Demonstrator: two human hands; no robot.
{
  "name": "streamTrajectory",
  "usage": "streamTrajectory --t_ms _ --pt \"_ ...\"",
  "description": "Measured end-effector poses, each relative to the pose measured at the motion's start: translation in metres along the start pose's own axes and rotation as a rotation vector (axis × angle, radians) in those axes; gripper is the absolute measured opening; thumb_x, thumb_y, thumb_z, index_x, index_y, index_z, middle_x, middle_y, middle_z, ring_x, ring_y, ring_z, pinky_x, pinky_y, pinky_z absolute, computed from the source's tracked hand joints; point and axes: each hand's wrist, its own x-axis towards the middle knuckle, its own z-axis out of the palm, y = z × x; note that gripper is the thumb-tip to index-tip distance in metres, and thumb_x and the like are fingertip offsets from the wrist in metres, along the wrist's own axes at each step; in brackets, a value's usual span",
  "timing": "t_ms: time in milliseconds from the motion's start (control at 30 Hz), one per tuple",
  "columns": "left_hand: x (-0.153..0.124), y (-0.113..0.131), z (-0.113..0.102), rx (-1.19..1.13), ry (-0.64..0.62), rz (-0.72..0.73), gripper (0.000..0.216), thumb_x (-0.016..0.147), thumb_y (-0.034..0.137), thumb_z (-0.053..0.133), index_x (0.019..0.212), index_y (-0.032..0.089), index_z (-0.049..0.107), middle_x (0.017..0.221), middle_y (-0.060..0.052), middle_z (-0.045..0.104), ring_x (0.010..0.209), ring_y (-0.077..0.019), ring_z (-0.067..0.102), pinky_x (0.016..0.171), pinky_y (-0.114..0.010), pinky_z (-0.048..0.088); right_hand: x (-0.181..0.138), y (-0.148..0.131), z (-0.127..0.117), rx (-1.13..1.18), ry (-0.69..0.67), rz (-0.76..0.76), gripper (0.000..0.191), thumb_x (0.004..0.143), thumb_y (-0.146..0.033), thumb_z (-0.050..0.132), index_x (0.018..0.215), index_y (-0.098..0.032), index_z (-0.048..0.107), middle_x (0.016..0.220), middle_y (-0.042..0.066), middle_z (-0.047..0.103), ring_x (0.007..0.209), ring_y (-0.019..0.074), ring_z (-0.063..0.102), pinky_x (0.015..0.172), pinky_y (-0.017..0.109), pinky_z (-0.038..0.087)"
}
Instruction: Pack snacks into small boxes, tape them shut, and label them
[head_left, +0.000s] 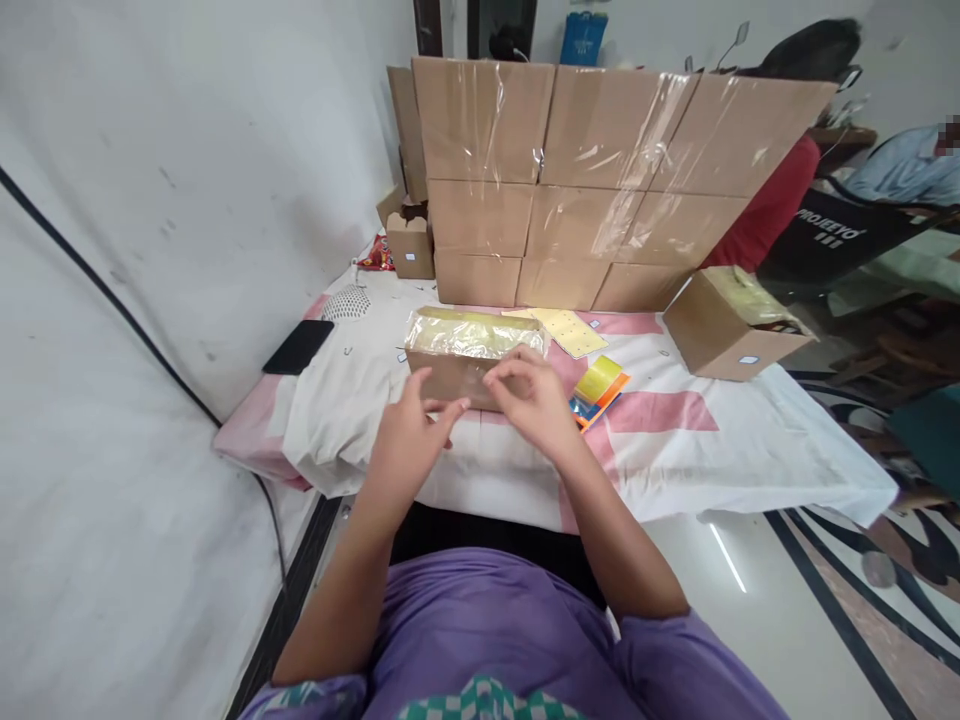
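Black flat rectangular phone-like slab [298, 346] lying at the far left edge of the white-and-pink cloth-covered counter [675, 440], beside a round perforated grey disc [346, 303]. Just right of these, left hand [409, 430] raised before the near side of a small open brown cardboard box lined with clear plastic film [469, 350], fingers loosely spread, thumb and forefinger pinched together close to the box front; whether anything sits in that pinch, cannot tell. Box standing mid-counter, directly ahead of the purple-shirted torso. Right hand [534, 400] touching the box's near right corner, fingers curled, fingertips on the film edge. Behind, a taped wall of stacked brown cartons [600, 170], with a small open carton [410, 245] at its left end. Pale yellow punched card sheet [568, 331] lying flat just right of the box; nearer, a yellow, orange and blue stack of packets [600, 388]. Farther right, a tilted brown carton with yellow filling [724, 325] at the counter's corner. Other people seated beyond it.
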Motion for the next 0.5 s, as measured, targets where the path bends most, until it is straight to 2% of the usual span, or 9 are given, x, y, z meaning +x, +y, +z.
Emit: streamTrajectory --t_ms 67,133,233,300,367,433,500 --pt "0.014 -0.001 -0.009 0.097 0.161 0.076 0.061 0.09 0.048 0.071 0.141 0.022 0.051 0.108 -0.01 0.079 0.074 -0.0241 0.074 0.077 -0.039 0.056 0.022 0.008 -0.003 0.048 0.041 0.051 0.017 0.087 -0.027 0.066 0.072 -0.021 0.071 0.086 0.003 0.065 0.088 0.02 0.06 0.087 0.036 0.046" --pt "0.03 0.001 -0.013 0.175 0.27 0.265 0.051 0.096 0.044 0.063 0.141 0.022 0.053 0.13 -0.012 0.072 0.106 -0.0279 0.073 0.093 -0.042 0.054 0.047 0.016 -0.006 0.045 0.015 0.105 0.021 0.085 -0.031 0.066 0.068 -0.02 0.069 0.08 0.001 0.066 0.082 0.0182 0.059 0.082 0.033 0.045" --pt "0.052 0.004 -0.005 0.296 0.26 0.572 0.044 0.102 0.037 0.053 0.142 0.021 0.055 0.148 -0.011 0.061 0.137 -0.0277 0.056 0.112 -0.043 0.043 0.084 0.027 -0.002 -0.018 -0.113 0.195 0.024 0.085 -0.032 0.065 0.066 -0.018 0.068 0.066 -0.001 0.061 0.068 0.0152 0.054 0.073 0.031 0.043" --pt "0.065 0.001 0.008 0.383 0.167 0.683 0.043 0.104 0.034 0.049 0.143 0.021 0.057 0.149 -0.01 0.061 0.142 -0.0271 0.052 0.117 -0.044 0.036 0.101 0.033 0.008 -0.13 -0.176 0.233 0.022 0.085 -0.029 0.064 0.067 -0.018 0.07 0.063 -0.001 0.06 0.068 0.016 0.055 0.075 0.032 0.043" --pt "0.076 -0.006 0.021 0.445 0.076 0.707 0.039 0.104 0.033 0.048 0.139 0.022 0.062 0.143 -0.009 0.066 0.14 -0.0276 0.054 0.116 -0.045 0.033 0.111 0.039 0.022 -0.299 -0.216 0.257 0.017 0.083 -0.024 0.067 0.068 -0.018 0.07 0.068 0.002 0.062 0.079 0.02 0.059 0.084 0.037 0.044" --pt "0.082 -0.015 0.032 0.473 0.053 0.697 0.036 0.104 0.034 0.047 0.132 0.024 0.068 0.136 -0.007 0.071 0.135 -0.0283 0.059 0.113 -0.045 0.033 0.118 0.048 0.032 -0.469 -0.215 0.261 0.009 0.078 -0.024 0.075 0.074 -0.017 0.071 0.084 0.008 0.067 0.098 0.0269 0.06 0.095 0.045 0.043" --pt "0.083 -0.023 0.038 0.484 0.08 0.696 0.033 0.104 0.035 0.048 0.126 0.025 0.071 0.133 -0.006 0.073 0.13 -0.0288 0.062 0.111 -0.045 0.034 0.129 0.064 0.031 -0.595 -0.143 0.251 0.027 0.074 -0.027 0.082 0.092 -0.013 0.07 0.107 0.016 0.065 0.115 0.0344 0.056 0.102 0.052 0.04"
